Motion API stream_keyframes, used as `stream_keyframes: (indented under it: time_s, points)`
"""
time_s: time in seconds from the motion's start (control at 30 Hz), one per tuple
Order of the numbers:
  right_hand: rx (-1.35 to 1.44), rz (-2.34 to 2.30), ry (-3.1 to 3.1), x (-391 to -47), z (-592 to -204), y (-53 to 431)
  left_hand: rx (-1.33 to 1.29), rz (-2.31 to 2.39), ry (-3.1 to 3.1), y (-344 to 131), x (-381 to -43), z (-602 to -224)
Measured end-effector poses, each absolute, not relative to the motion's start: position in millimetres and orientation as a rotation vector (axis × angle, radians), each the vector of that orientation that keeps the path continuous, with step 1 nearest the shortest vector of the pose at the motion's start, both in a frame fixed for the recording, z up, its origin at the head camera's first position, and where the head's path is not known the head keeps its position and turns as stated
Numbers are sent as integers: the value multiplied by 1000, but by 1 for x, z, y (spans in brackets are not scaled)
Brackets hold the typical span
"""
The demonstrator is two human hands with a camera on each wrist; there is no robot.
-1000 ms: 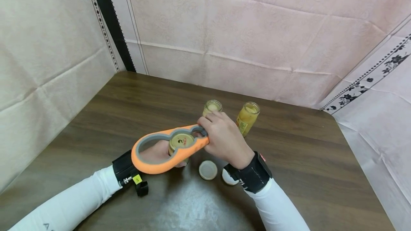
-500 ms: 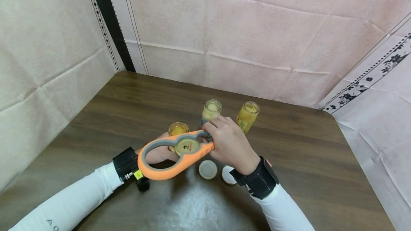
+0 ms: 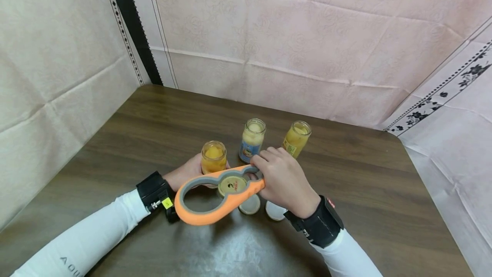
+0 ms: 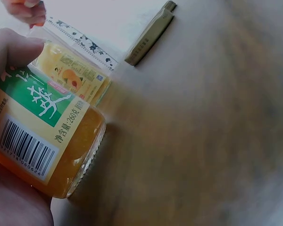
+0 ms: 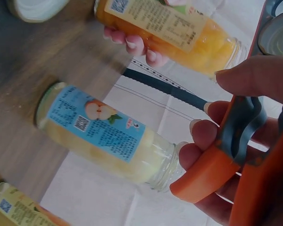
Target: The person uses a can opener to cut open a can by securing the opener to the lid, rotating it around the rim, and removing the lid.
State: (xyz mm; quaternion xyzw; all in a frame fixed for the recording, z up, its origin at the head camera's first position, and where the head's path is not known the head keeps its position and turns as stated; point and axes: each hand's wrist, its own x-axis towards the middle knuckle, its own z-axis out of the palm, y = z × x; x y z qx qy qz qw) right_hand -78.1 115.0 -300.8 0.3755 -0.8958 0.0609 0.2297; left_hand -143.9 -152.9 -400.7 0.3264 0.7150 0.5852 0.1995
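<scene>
My left hand point(image 3: 189, 170) grips an uncovered glass jar point(image 3: 213, 157) of orange fruit in syrup, with a green and cream label point(image 4: 45, 101) facing the left wrist camera. Its fingers wrap the glass from the far side in the right wrist view. My right hand point(image 3: 282, 176) holds the near end of an orange and grey jar opener point(image 3: 200, 218). A gold lid point(image 3: 232, 184) sits in the opener's middle opening, apart from the jar and in front of it.
Two more uncovered jars stand behind: one with a blue label and pale fruit point(image 3: 251, 142), one with yellow contents point(image 3: 297, 140). Two lids lie on the wooden table, one point(image 3: 249, 204) partly behind the opener, the other point(image 3: 275, 211) near the right wrist. Pale cloth point(image 3: 288, 46) hangs around the table.
The lid has come off the jar and moved right and toward me within the opener. My right hand has shifted the same way, while the left hand's jar has moved slightly back.
</scene>
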Motion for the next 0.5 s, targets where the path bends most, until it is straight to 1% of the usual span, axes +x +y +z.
stream_keyframes:
  time_s: [0.5]
  points:
    - [1054, 104, -2488, -70, -309, 121, 839, 1623, 2045, -156, -152, -400]
